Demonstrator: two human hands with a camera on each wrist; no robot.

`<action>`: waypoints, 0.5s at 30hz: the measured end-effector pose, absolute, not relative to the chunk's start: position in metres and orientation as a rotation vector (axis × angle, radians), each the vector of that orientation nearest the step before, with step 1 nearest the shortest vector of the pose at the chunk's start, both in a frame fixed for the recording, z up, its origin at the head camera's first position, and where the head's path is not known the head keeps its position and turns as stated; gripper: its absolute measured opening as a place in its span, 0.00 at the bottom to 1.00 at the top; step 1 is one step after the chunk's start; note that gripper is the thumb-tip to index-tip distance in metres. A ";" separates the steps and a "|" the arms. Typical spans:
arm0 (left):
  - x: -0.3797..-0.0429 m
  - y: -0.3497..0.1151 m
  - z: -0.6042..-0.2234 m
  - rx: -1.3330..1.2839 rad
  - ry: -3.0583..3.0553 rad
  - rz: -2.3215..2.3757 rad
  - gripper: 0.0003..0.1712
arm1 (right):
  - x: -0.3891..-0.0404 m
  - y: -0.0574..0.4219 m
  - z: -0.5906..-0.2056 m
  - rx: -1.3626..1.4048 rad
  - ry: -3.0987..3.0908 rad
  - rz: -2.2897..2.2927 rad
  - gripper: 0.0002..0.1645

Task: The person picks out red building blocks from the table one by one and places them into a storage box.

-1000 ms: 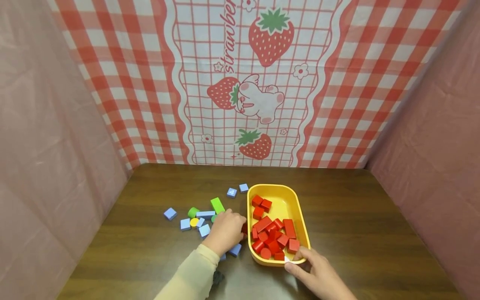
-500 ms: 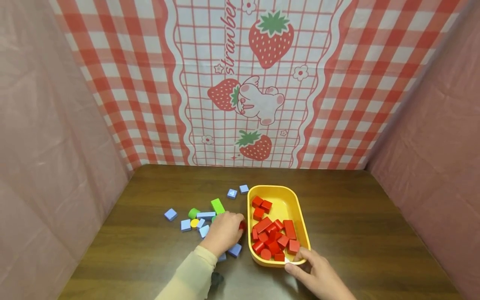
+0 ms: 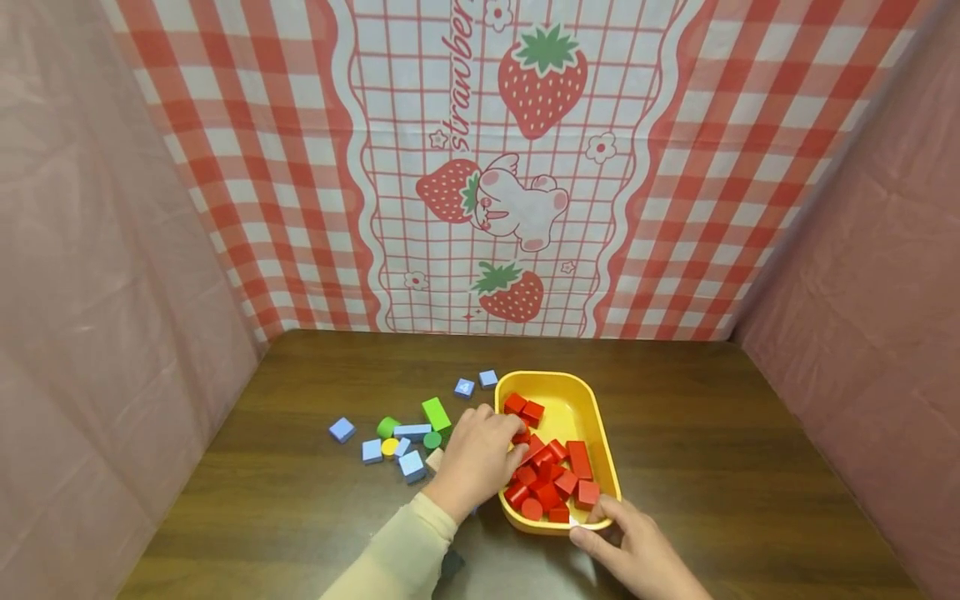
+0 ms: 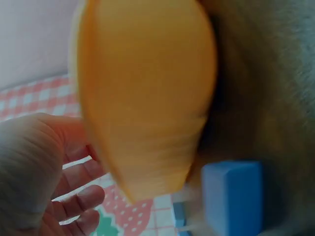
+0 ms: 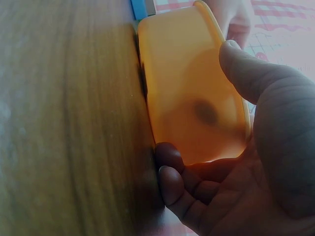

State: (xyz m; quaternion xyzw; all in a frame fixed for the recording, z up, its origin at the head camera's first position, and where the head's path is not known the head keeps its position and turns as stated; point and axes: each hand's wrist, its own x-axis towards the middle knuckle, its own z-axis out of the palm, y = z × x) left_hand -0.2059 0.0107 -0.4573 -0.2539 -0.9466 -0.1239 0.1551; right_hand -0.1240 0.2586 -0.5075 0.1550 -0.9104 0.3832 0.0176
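My left hand [image 3: 480, 454] reaches over the left rim of a yellow plastic box [image 3: 566, 385], thumb and fingertips just inside. A bit of red shows between them in the left wrist view, where the hand [image 4: 29, 172] pinches a red block [image 4: 92, 152], mostly hidden by the fingers and wall. Several red toy blocks [image 3: 579, 460] lie in the box, mainly toward its near end. My right hand [image 3: 633, 542] holds the near right corner. In the right wrist view its thumb [image 5: 256, 71] lies along the rim and the fingers curl around the box's lower end.
Left of the box lie several blue blocks [image 3: 412, 467], a bright green block [image 3: 436, 414], a green cylinder [image 3: 387, 427] and a yellow disc [image 3: 390, 448]. A checked strawberry cloth [image 3: 300, 167] hangs behind the brown table [image 3: 675, 417], with pink curtains at both sides.
My left hand has lifted a red block from beside the box and moved right, over the rim. Blocks that its forearm hid now show. The right hand stays at the box corner.
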 end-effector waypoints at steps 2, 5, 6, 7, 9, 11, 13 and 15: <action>-0.207 0.015 -0.463 -0.724 -2.736 -0.274 0.16 | -0.124 0.258 -0.508 0.487 -2.822 1.198 0.14; -0.208 0.018 -0.469 -0.711 -2.745 -0.182 0.14 | -0.124 0.258 -0.509 0.501 -2.814 1.208 0.14; -0.209 0.019 -0.470 -0.707 -2.744 -0.166 0.13 | -0.124 0.259 -0.509 0.506 -2.814 1.208 0.14; -0.209 0.019 -0.472 -0.704 -2.744 -0.159 0.13 | -0.124 0.259 -0.508 0.510 -2.817 1.208 0.15; -0.210 0.019 -0.473 -0.702 -2.747 -0.161 0.12 | -0.125 0.259 -0.508 0.519 -2.819 1.207 0.15; -0.209 0.019 -0.473 -0.706 -2.752 -0.172 0.13 | -0.125 0.259 -0.508 0.524 -2.824 1.205 0.15; -0.209 0.018 -0.473 -0.702 -2.766 -0.208 0.15 | -0.125 0.259 -0.508 0.524 -2.820 1.204 0.14; -0.208 0.016 -0.471 -0.685 -2.788 -0.268 0.17 | -0.125 0.259 -0.508 0.522 -2.816 1.201 0.14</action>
